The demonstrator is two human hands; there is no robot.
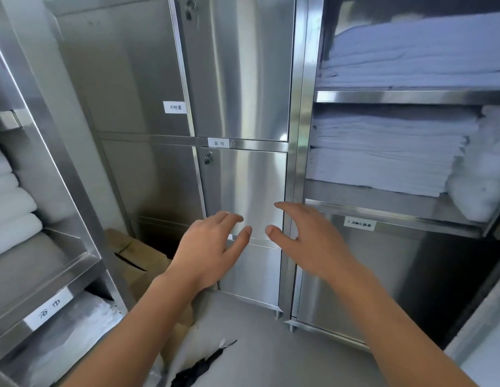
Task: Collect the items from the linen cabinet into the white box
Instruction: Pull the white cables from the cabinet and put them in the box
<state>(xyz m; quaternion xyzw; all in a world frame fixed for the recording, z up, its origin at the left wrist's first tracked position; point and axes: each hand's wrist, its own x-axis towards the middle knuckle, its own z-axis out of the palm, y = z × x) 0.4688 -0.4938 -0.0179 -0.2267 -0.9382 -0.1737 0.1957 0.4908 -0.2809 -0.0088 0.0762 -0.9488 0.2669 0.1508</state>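
Note:
A steel linen cabinet (302, 113) fills the view. Its right bay stands open, with folded white sheets (388, 160) stacked on the middle shelf and another stack (410, 54) on the shelf above. Rolled white towels (9, 208) lie in the open shelf at the left. My left hand (212, 250) and my right hand (307, 238) are both raised in front of a shut steel door (251, 191), fingers spread and holding nothing. The white box is not in view.
A cardboard box (137, 258) sits on the floor in the corner behind my left arm. A white cloth with a black strap (204, 364) lies at the bottom centre. Small padlocks (208, 158) hang on the shut doors. A fluffy white bundle (483, 174) fills the right end of the middle shelf.

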